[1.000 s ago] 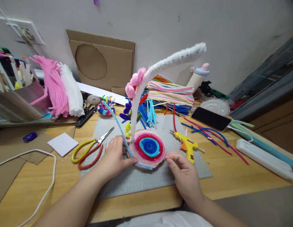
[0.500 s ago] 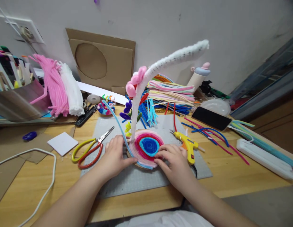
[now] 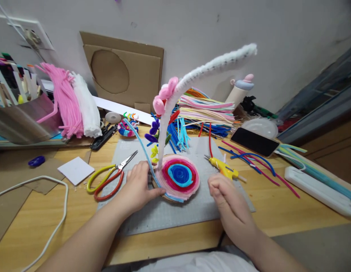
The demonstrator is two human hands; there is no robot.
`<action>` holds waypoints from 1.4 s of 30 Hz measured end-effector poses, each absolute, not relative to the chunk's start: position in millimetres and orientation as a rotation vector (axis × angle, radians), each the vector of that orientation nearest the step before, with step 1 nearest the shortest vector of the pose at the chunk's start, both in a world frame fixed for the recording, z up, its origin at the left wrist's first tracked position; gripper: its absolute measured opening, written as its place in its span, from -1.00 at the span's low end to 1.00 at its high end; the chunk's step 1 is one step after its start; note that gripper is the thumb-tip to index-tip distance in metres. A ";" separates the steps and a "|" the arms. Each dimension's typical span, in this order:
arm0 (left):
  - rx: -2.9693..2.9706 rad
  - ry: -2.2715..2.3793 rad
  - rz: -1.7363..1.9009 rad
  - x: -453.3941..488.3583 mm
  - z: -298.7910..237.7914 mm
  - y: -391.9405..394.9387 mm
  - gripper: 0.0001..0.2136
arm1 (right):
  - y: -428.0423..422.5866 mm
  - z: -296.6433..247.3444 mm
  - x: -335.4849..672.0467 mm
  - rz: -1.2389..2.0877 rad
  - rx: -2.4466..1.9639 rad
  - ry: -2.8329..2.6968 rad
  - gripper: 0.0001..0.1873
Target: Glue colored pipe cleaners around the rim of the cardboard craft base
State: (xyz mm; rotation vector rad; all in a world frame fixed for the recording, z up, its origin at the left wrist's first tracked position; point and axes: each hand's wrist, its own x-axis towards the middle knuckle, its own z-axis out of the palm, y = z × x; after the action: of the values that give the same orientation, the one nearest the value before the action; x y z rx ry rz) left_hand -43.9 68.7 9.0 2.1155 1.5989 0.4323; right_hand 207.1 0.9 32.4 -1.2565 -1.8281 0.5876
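My left hand (image 3: 140, 185) grips the left edge of a round disc (image 3: 194, 166) coiled with pipe cleaners in blue, red and pink rings. Its thumb presses a light blue pipe cleaner (image 3: 141, 145) against the disc's lower left rim; the free end sticks up and away. A tall white fuzzy stem (image 3: 204, 70) with a pink flower (image 3: 165, 94) rises from the disc and bends right. Apart from the disc, my right hand (image 3: 230, 204) is closed in a loose fist, nothing visible in it. Just beyond that hand lies a yellow glue gun (image 3: 223, 168), partly covered.
A grey cutting mat (image 3: 152, 223) lies under the disc. Scissors (image 3: 110, 179) with yellow and red handles lie left. A phone (image 3: 255, 141), a white power strip (image 3: 319, 190) and loose pipe cleaners are at right. Pipe-cleaner bundles (image 3: 206, 109) and cardboard (image 3: 144, 71) stand behind.
My right hand has let go of the disc's right rim, moved right and curled its fingers. My left hand keeps its hold on the disc and light blue pipe cleaner.
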 end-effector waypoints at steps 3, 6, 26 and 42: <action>2.102 1.609 0.433 -43.4 10.1 68.4 -0.45 | -4.4 40.7 218.4 0.700 -1.249 -1.714 -0.70; 2.102 1.607 0.439 -43.7 9.5 68.4 -0.45 | -9.3 45.1 223.6 0.925 -1.224 -1.816 -0.68; 2.108 1.616 0.455 -43.9 7.7 68.3 -0.45 | -10.5 11.7 194.1 1.993 -0.872 -0.505 -0.85; 2.128 1.588 0.478 -45.6 4.2 68.7 -0.45 | -14.9 23.3 206.1 0.801 -1.233 -2.131 -0.30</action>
State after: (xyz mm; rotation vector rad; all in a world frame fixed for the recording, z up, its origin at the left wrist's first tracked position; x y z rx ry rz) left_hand -45.6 68.7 4.2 2.1281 1.5877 0.4779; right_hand 206.1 -14.9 23.3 -1.2330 -2.1315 0.8006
